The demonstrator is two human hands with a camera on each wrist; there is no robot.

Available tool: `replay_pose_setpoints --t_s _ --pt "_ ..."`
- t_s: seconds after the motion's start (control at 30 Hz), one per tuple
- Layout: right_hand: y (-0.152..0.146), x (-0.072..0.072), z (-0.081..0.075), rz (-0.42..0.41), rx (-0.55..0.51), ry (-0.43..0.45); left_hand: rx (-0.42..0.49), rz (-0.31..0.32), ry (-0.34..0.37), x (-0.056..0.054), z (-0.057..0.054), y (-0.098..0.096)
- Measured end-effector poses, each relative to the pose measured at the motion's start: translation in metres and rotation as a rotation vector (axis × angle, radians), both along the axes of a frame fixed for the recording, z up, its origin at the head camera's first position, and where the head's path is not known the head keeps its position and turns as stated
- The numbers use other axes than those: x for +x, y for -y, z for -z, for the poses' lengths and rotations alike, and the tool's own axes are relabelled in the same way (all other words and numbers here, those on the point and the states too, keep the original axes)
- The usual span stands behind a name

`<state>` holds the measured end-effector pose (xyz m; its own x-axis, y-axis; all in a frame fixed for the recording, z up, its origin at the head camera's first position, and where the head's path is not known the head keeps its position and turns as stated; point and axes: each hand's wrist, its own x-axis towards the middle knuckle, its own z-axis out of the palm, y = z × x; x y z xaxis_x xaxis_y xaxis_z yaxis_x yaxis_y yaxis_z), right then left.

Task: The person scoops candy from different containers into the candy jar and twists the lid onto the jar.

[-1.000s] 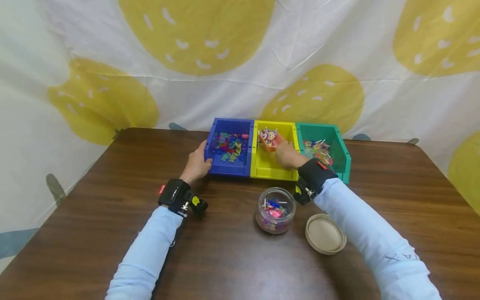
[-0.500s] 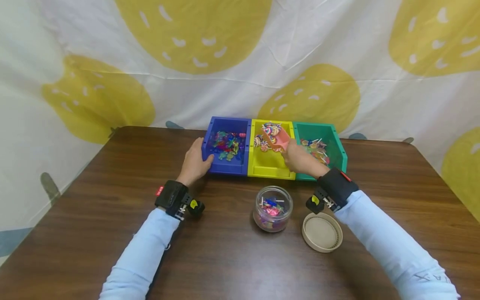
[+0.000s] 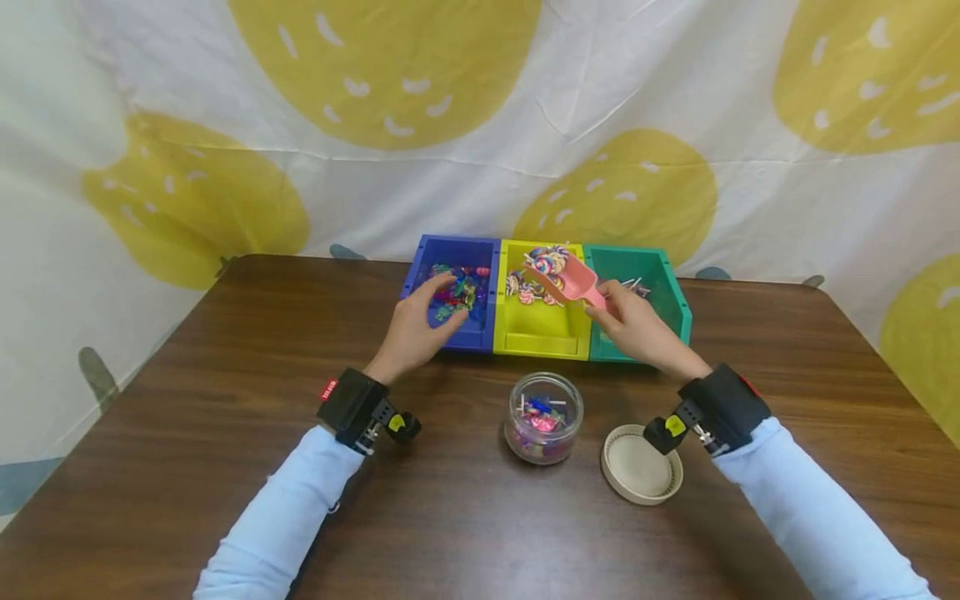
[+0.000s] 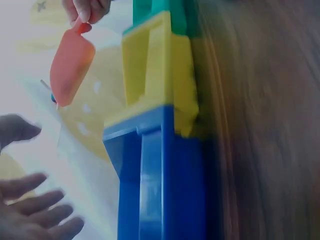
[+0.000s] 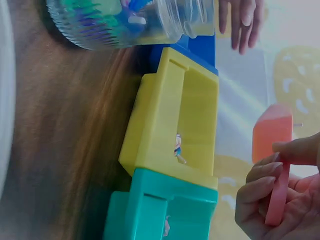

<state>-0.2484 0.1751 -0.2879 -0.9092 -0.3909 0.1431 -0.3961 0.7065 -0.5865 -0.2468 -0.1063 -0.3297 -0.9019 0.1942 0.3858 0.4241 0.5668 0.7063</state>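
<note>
My right hand grips the handle of a pink scoop, raised above the yellow bin. Swirl-patterned lollipops fill the scoop, and several more lie in the bin below it. In the right wrist view, fingers and thumb wrap the scoop's handle. My left hand hovers over the front of the blue bin, thumb and fingers spread, holding nothing. The left wrist view shows those fingers apart from the bins. Colourful candies lie inside the blue bin.
A glass jar, lidless and partly filled with wrapped candies, stands in front of the yellow bin. Its pale round lid lies to the right. The green bin with lollipops adjoins the yellow one. A patterned cloth hangs behind the table.
The scoop has risen out of the yellow bin with lollipops in it, as my right hand moved right and nearer. My left hand has let go of the blue bin's side and moved right.
</note>
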Motion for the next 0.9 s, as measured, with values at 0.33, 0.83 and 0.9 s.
replay_pose_setpoints --t_s 0.33,0.83,0.9 --pt "-0.02 0.023 -0.004 -0.11 -0.127 0.053 -0.006 0.318 0.301 0.01 0.003 -0.013" --pt "-0.048 0.047 -0.019 -0.184 -0.009 0.018 -0.115 0.627 0.469 0.022 0.01 -0.024" --pt "-0.051 0.048 -0.021 -0.212 -0.009 0.047 -0.143 0.637 0.474 0.024 0.011 -0.027"
